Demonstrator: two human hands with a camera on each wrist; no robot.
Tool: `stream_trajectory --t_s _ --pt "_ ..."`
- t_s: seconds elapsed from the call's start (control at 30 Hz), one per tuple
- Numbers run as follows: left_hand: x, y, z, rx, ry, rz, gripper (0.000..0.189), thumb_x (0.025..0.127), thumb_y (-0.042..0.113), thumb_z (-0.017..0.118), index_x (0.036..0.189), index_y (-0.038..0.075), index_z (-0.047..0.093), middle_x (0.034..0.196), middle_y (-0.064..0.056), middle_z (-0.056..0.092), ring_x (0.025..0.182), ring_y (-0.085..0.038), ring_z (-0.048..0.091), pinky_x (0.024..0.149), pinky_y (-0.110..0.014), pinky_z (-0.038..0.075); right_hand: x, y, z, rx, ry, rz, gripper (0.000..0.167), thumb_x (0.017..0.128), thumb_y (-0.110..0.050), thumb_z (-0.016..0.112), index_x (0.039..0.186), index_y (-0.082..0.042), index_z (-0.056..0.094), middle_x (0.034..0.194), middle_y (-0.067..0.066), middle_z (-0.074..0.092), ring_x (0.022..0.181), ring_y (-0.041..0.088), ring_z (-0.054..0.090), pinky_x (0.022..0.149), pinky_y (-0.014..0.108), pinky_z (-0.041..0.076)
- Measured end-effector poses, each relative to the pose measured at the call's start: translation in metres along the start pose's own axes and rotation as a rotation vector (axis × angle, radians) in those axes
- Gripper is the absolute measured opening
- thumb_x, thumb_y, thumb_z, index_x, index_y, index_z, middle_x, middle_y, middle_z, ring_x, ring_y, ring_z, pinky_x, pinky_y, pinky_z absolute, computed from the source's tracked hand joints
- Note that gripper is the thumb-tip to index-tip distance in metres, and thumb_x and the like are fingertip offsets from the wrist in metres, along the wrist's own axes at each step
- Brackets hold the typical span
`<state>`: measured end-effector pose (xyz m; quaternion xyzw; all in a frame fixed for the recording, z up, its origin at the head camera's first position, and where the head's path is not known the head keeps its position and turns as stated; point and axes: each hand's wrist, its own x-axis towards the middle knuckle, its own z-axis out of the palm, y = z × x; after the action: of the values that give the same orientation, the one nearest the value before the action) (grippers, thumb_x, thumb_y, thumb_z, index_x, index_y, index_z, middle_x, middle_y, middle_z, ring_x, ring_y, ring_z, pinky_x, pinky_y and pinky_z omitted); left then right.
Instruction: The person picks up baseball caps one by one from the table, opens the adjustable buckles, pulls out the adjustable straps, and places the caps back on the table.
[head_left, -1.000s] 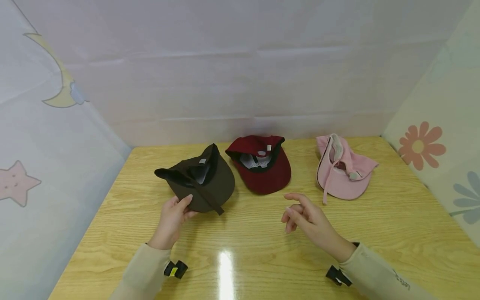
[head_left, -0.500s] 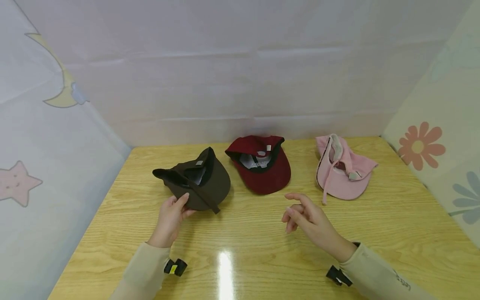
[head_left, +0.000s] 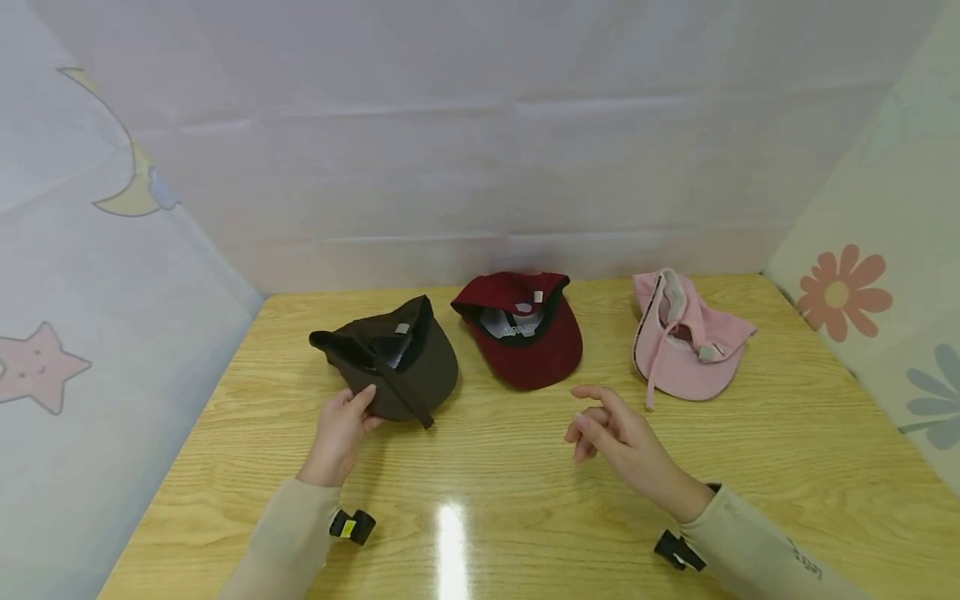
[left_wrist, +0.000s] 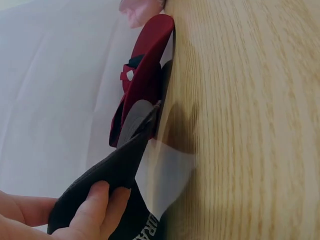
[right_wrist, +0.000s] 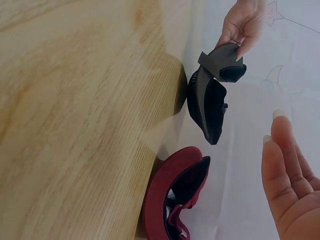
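Observation:
A dark grey-brown baseball cap [head_left: 420, 371], its inside facing up and a strap across it, is at the left of the table. My left hand [head_left: 340, 433] pinches its near edge, thumb on top; fingers under the brim show in the left wrist view. White lettering on the cap [left_wrist: 147, 227] is partly visible there. My right hand [head_left: 626, 446] hovers over the table with fingers loosely bent, holding nothing. Beyond it to the left lies a dark red cap [head_left: 536, 362], inside up. A pink cap [head_left: 693, 375] with a hanging strap lies at the right.
All the caps are on a light wooden table [head_left: 510, 483] near its back edge. A pale cloth backdrop [head_left: 510, 167] rises behind, with printed side panels at left and right. Black wrist cameras [head_left: 352, 527] sit by both sleeves.
The dark cap in my left hand has shifted slightly left and down and tilted a little. My right hand and the other caps have stayed put.

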<state>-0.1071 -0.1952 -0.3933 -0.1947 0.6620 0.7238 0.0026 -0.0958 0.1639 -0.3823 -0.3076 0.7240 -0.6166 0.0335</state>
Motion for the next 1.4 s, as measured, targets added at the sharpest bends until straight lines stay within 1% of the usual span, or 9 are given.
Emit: stream_trajectory --t_s 0.17,0.5,0.63,0.73,0.83,0.93,1.03,1.2,1.4 --pt "0.003 -0.001 0.001 0.029 -0.011 -0.009 0.036 0.105 0.012 0.043 0.130 -0.013 0.043 0.115 -0.015 0.055 0.081 -0.003 0.058 0.069 -0.019 0.049 0.001 0.001 -0.001 -0.014 0.010 0.008 0.029 0.102 0.005 0.040 0.129 0.017 0.038 0.086 -0.005 0.065 0.064 0.022 0.064 0.064 0.029 0.056" --pt "0.002 -0.004 0.001 0.042 -0.037 0.018 0.036 0.102 0.008 0.047 0.130 -0.015 0.045 0.120 -0.019 0.054 0.086 -0.005 0.059 0.072 -0.019 0.049 0.002 0.004 -0.002 -0.019 0.013 0.003 0.030 0.101 0.006 0.041 0.129 0.017 0.038 0.086 -0.004 0.065 0.064 0.019 0.063 0.064 0.027 0.055" --pt "-0.003 0.000 -0.001 0.049 -0.058 0.038 0.043 0.103 0.006 0.043 0.138 -0.018 0.036 0.135 -0.030 0.045 0.108 -0.020 0.058 0.085 -0.023 0.050 0.004 0.006 -0.002 -0.022 0.017 0.007 0.032 0.101 0.006 0.041 0.131 0.016 0.037 0.086 -0.005 0.065 0.064 0.018 0.063 0.064 0.027 0.055" --pt "-0.007 0.005 -0.002 0.038 -0.067 0.050 0.052 0.103 0.006 0.042 0.144 -0.018 0.021 0.146 -0.034 0.031 0.129 -0.033 0.043 0.102 -0.035 0.041 0.004 0.008 -0.003 -0.030 0.026 0.012 0.032 0.101 0.006 0.042 0.131 0.016 0.038 0.086 -0.002 0.065 0.065 0.017 0.063 0.063 0.027 0.054" --pt "-0.012 0.009 -0.002 0.042 -0.049 0.060 0.061 0.102 0.006 0.043 0.148 -0.015 0.009 0.153 -0.033 0.018 0.140 -0.037 0.026 0.110 -0.044 0.029 0.004 0.011 -0.004 -0.039 0.036 0.014 0.031 0.101 0.006 0.042 0.130 0.015 0.040 0.085 0.000 0.065 0.065 0.016 0.062 0.062 0.028 0.054" --pt "-0.017 0.012 -0.003 0.079 -0.008 0.086 0.063 0.102 0.006 0.045 0.149 -0.012 0.008 0.155 -0.029 0.014 0.143 -0.035 0.020 0.112 -0.045 0.024 0.005 0.014 -0.005 -0.054 0.045 0.004 0.029 0.100 0.006 0.043 0.128 0.015 0.042 0.085 0.001 0.065 0.065 0.015 0.062 0.061 0.028 0.054" --pt "-0.023 0.014 -0.002 0.114 0.026 0.117 0.063 0.102 0.007 0.046 0.150 -0.010 0.010 0.157 -0.026 0.014 0.144 -0.034 0.019 0.114 -0.044 0.022 0.006 0.016 -0.007 -0.066 0.049 -0.002 0.026 0.100 0.007 0.043 0.125 0.015 0.045 0.086 0.002 0.065 0.066 0.015 0.062 0.061 0.029 0.054" --pt "-0.032 0.019 -0.001 0.144 0.034 0.164 0.065 0.102 0.010 0.048 0.152 -0.006 0.009 0.159 -0.020 0.011 0.146 -0.030 0.015 0.115 -0.043 0.019 0.007 0.017 -0.008 -0.124 0.067 0.018 0.025 0.100 0.005 0.045 0.124 0.013 0.049 0.089 0.005 0.065 0.070 0.016 0.062 0.062 0.030 0.054" --pt "-0.039 0.018 0.002 0.133 0.026 0.242 0.064 0.101 0.007 0.049 0.151 -0.007 0.013 0.159 -0.019 0.013 0.146 -0.030 0.015 0.114 -0.043 0.021 0.009 0.021 -0.011 -0.183 0.093 0.005 0.025 0.099 0.006 0.046 0.123 0.012 0.051 0.096 -0.004 0.064 0.077 0.014 0.062 0.067 0.027 0.052"
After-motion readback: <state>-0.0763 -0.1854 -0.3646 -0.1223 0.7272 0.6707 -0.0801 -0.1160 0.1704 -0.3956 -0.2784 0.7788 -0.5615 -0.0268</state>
